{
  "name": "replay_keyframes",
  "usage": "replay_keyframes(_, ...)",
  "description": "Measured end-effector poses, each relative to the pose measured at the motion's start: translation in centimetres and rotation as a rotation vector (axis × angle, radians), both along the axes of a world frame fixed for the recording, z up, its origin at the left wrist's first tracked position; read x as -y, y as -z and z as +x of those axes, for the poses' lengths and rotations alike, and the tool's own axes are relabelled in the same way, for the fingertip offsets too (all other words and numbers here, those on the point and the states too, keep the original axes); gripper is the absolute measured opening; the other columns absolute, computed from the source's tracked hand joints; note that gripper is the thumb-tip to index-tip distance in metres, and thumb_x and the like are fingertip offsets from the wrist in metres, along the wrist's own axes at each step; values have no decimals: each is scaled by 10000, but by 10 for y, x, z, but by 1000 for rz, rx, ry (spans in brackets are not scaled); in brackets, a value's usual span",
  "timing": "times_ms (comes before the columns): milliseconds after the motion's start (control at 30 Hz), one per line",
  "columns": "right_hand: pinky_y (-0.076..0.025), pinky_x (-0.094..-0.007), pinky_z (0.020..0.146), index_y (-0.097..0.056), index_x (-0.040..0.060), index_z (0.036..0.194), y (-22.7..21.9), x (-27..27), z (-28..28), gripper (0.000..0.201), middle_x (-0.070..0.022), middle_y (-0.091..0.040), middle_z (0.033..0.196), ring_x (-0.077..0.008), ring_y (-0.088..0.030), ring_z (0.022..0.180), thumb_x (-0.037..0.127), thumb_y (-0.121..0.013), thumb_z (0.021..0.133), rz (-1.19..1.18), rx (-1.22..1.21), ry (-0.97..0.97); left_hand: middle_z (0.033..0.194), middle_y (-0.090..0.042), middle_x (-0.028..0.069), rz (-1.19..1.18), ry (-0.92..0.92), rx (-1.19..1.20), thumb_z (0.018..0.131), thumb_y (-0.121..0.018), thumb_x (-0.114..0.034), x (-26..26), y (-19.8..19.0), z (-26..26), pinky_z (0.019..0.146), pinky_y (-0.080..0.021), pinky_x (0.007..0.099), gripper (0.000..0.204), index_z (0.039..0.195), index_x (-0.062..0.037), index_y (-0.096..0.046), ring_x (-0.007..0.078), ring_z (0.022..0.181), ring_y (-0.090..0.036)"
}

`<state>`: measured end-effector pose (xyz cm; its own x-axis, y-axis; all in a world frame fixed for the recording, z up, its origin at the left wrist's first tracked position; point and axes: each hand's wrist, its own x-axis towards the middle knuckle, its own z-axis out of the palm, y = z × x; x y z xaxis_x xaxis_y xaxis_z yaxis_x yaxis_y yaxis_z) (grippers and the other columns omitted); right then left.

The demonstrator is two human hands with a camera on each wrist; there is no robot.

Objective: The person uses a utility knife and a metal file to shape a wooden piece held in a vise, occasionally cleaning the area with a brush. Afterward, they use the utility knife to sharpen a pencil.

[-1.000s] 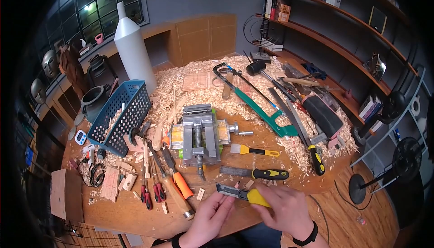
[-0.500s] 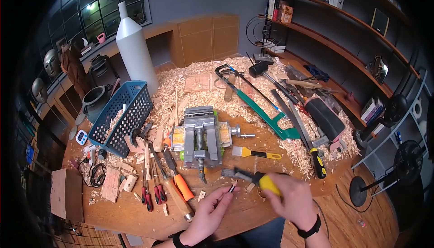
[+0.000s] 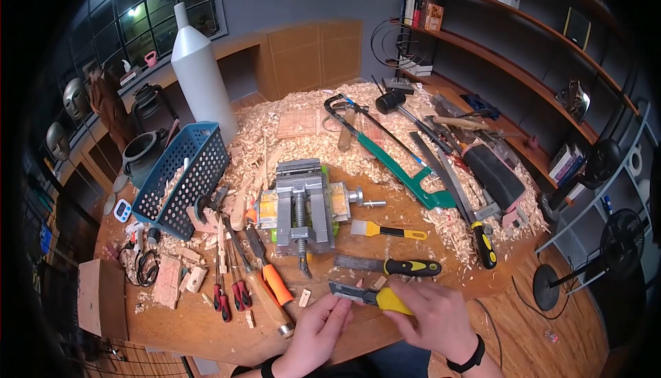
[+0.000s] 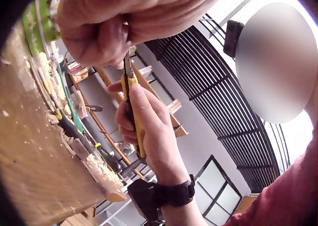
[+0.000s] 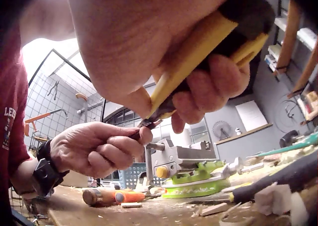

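Low over the table's near edge, my right hand grips a utility knife by its yellow-and-black handle. Its grey blade points left across the fingertips of my left hand. That hand pinches a thin dark pencil, mostly covered by the fingers. In the right wrist view, the pencil's pale reddish tip pokes out beside the knife's front end. Just beyond both hands, a rasp with a black-and-yellow handle lies on the table, and small wood offcuts are scattered nearby.
A grey vise stands mid-table, with a flat brush to its right. Chisels and red-handled tools lie left. Behind are a blue basket, a green hacksaw, a handsaw and heaped shavings.
Half a second ago the knife was lifted away to the right, baring the pencil's tip. My right hand has brought the blade back left over it; my left hand keeps its pinch.
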<state>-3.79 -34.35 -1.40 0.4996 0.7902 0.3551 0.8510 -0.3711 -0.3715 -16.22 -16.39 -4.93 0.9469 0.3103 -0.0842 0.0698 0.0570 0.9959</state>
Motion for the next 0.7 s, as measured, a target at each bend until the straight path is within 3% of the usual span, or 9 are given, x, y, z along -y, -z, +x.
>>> replay_keyframes(100, -578, -378, 675, -657, 69, 1189, -1, 0, 1, 396, -120, -732, 971, -292, -715, 800, 283, -761, 871, 17, 5, -10, 728, -495, -49, 82, -38, -39, 1117, -457, -242, 0, 1, -2, 554, -347, 206, 278, 1135, -40, -647, 39, 610, -417)
replay_keyframes(300, -575, -384, 658, -681, 53, 1154, 10, -9, 17, 359, -121, -738, 925, -293, -716, 779, 261, -756, 872, 23, 51, 8, 725, -489, -51, -8, -16, -18, 1119, -444, -237, -5, 0, 3, 551, -326, 198, 283, 1147, -44, -649, 32, 610, -410)
replay_keyframes(400, -571, -399, 662, -718, 27, 1082, 18, -1, 48, 293, -152, -744, 899, -319, -710, 717, 240, -750, 885, 54, 102, 309, 728, -470, -59, 81, 10, -59, 1120, -447, -245, -6, -3, -9, 553, -316, 193, 284, 1161, -44, -644, 31, 613, -400)
replay_keyframes(467, -573, -397, 667, -715, 27, 1093, 12, -1, 50, 297, -156, -745, 909, -319, -713, 731, 234, -752, 883, 76, 115, 276, 732, -448, -62, -56, 37, -89, 1119, -454, -248, -4, -1, -19, 551, -299, 196, 282, 1181, -40, -635, 30, 618, -378)
replay_keyframes(700, -578, -383, 682, -689, 41, 1139, 6, -4, 13, 361, -153, -738, 936, -321, -722, 783, 263, -771, 866, 108, 4, 65, 739, -441, -56, -203, 7, -87, 1114, -473, -228, -10, 1, -4, 550, -292, 205, 262, 1196, -33, -627, 37, 624, -358)
